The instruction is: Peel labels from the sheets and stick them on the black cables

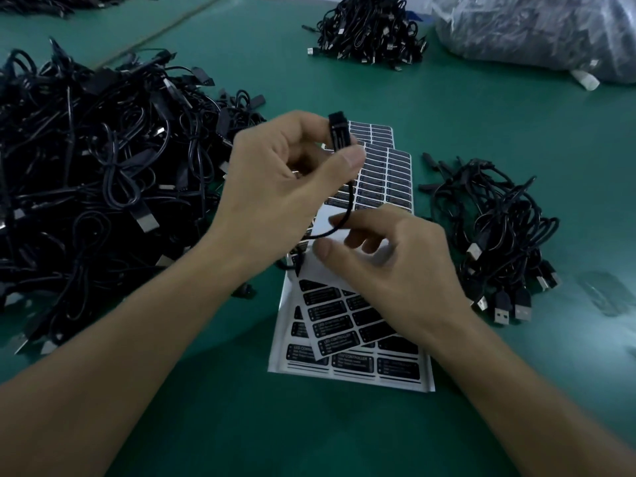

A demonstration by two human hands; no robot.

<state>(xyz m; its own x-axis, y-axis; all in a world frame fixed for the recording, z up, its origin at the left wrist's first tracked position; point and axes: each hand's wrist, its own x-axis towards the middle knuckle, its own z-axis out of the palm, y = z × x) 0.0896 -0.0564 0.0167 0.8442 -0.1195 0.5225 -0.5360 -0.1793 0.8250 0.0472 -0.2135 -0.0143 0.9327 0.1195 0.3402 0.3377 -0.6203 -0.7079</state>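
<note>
Item: black cable [349,204], controller block [339,132] pinched in our left hand [275,180], above label sheets [385,370] on tabletop [344,435]. Right hand [399,266]: fingers bent at top sheet [340,321]; label held, we cannot tell. Step, we judge: peeling 1 label. Next: square placement on block.

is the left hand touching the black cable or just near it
Touching. The head view shows the left hand pinching the black cable by its block between thumb and fingers, raised above the label sheets.
</note>
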